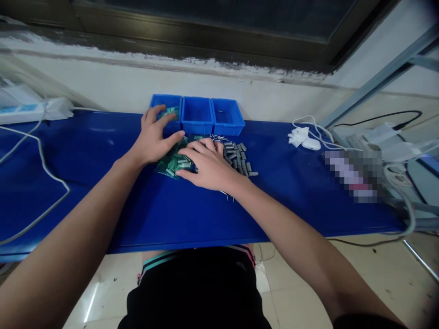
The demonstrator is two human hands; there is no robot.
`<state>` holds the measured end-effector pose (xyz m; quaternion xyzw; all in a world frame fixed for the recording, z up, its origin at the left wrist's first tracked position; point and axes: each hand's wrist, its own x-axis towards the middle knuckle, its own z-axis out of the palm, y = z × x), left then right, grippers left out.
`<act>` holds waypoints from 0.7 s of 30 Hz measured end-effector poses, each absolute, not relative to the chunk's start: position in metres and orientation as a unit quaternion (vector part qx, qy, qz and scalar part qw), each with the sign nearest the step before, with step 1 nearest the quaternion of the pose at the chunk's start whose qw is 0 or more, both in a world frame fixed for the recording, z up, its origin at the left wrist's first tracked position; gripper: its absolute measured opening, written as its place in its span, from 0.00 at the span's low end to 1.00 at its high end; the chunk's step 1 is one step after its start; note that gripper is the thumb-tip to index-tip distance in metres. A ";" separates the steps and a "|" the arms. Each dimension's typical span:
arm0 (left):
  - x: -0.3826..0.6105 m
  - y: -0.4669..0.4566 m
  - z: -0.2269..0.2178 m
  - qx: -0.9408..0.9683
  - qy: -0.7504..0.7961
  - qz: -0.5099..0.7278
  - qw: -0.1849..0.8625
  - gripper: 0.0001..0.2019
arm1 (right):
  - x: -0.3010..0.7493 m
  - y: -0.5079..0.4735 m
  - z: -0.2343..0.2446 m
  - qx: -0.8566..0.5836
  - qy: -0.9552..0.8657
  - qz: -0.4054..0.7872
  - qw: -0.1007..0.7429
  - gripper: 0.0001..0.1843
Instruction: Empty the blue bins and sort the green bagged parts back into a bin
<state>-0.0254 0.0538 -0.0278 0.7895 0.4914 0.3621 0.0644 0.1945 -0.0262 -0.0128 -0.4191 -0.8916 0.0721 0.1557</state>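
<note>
My left hand [155, 137] has its fingers spread at the front of the left blue bin [155, 98]. Its fingertips reach over the rim, close to the green packets [170, 111] inside. My right hand [211, 165] rests palm down, fingers apart, over a pile on the table. Beneath and left of it lie green plastic packets [168, 170] with small light pieces in them. Several short grey cylindrical pieces [243, 160] spread out to its right. Thin metal pins [219, 137] lie behind its fingers, and a few more [224, 195] poke out near the wrist.
A middle blue bin [198, 128] and a right blue bin [230, 130] stand beside the left one, against the wall. White cables and a power strip [37, 113] lie at left. Crumpled tissue [298, 135], a white case [311, 144] and chargers sit at right by a metal frame [377, 80].
</note>
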 end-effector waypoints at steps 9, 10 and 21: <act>-0.023 0.041 -0.010 0.677 0.616 0.401 0.037 0.27 | 0.191 -0.029 -0.010 -0.420 -0.892 0.080 0.148 0.29; -0.023 0.042 -0.011 0.678 0.614 0.403 0.033 0.25 | 0.191 -0.030 -0.009 -0.421 -0.891 0.078 0.148 0.29; -0.020 0.039 -0.006 0.676 0.605 0.420 0.001 0.20 | 0.190 -0.029 -0.005 -0.420 -0.873 0.116 0.217 0.16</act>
